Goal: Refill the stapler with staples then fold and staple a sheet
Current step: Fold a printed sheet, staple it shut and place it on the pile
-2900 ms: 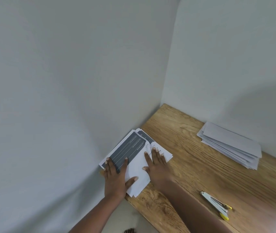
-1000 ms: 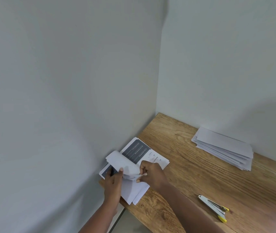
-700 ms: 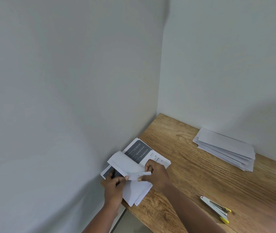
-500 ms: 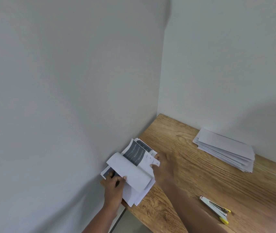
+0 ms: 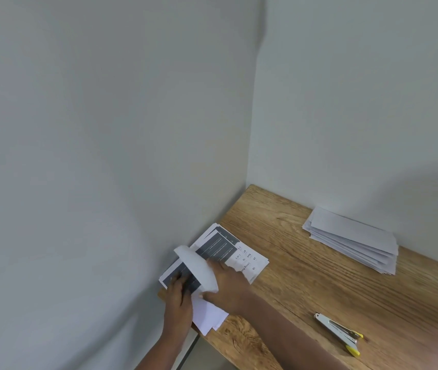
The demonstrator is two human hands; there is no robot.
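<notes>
The printed sheet (image 5: 247, 259) on the stack bears upside-down print, with "10", "16" and "07" legible.

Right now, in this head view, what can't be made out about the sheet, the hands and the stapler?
- Sheet: curled over and motion-blurred; whether a crease is set cannot be told.
- Printed pile: text too small to read; the near part is covered by the sheet and both hands.
- Left hand and right hand: fingertips blurred, the exact grip unclear.
- Stapler: too small to see whether staples are loaded.
- Table: near edge cut off by the frame.
</notes>
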